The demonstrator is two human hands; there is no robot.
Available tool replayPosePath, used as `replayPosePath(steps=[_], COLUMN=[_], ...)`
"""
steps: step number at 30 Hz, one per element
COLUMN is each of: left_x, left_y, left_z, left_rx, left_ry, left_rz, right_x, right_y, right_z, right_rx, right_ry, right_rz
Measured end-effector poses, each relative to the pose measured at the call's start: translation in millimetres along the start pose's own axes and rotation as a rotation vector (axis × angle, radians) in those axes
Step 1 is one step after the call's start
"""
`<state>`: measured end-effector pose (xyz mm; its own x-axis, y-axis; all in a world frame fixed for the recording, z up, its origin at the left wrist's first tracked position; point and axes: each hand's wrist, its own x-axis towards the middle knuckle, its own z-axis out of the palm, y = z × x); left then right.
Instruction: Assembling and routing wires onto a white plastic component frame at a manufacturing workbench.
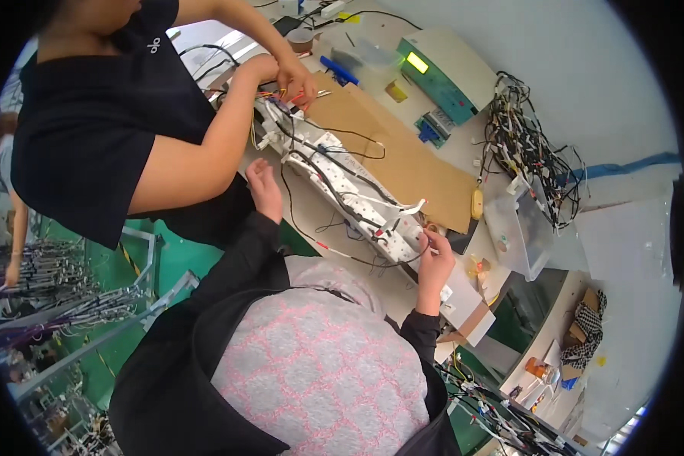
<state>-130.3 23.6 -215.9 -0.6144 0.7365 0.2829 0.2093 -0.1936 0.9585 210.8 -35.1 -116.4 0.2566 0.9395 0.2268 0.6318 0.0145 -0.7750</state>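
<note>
Black wire harness (323,176) lies along a long white fixture (366,209), which stretches from the far left to the near right on the pale surface (309,204). One thin black cable with a red mark (323,245) makes a loop on the near side of the fixture and runs toward the right hand (435,258). This hand is at the near right end of the fixture; its thumb and forefinger are close together beside the cable, but I cannot tell if the grip is clamped on it. The left hand (264,191) is near the left half of the fixture, at the near side, with its grip apart and the fingers half curved. At the far left end, a co-worker in a dark shirt (91,129) has both hands (298,83) at coloured wires. Brown cardboard (425,175) lies beyond the fixture. Farther to the right are a green circuit board (435,129), a box-shaped device with a lit screen (456,72), a tangled cable bundle (517,125) and, nearer, a clear plastic bin (520,239).
</note>
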Motion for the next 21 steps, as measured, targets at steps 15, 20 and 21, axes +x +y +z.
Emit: replayPosePath(steps=[15,20,21], left_x=[95.2,78.7,78.4], left_y=[-50.5,-27.7,-27.4], left_z=[-21.9,1.8,1.7], left_rx=[-0.535,-0.364,-0.360], left_ry=[-0.260,-0.099,-0.101], left_rz=[-0.933,-0.801,-0.803], right_x=[-0.4,3.8,3.8], right_y=[5.2,4.6,4.7], right_z=[2.4,-2.4,-3.3], right_rx=[0.044,0.030,0.031], right_ry=[-0.004,-0.075,-0.076], right_rz=[0.044,0.063,0.067])
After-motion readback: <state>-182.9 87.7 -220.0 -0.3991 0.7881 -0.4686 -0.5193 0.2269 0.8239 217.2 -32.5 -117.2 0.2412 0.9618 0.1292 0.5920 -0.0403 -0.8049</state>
